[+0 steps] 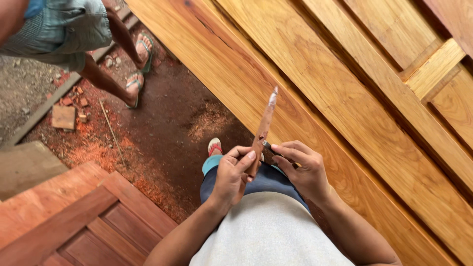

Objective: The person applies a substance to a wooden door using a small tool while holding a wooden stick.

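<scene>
My left hand grips the lower end of a long thin blade-like tool, smeared reddish brown, which points up and away from me. My right hand pinches a small dark piece against the tool's lower part, fingers curled round it. Both hands are held together in front of my waist, above my white shirt and dark shorts. Just to the right stands a large yellow-brown panelled wooden door, close to the tool's tip.
A reddish panelled door lies at lower left. Another person's legs in sandals stand at upper left on the dirt floor. Sawdust, brick bits and a small wood block lie scattered there. My foot in a sandal shows below my hands.
</scene>
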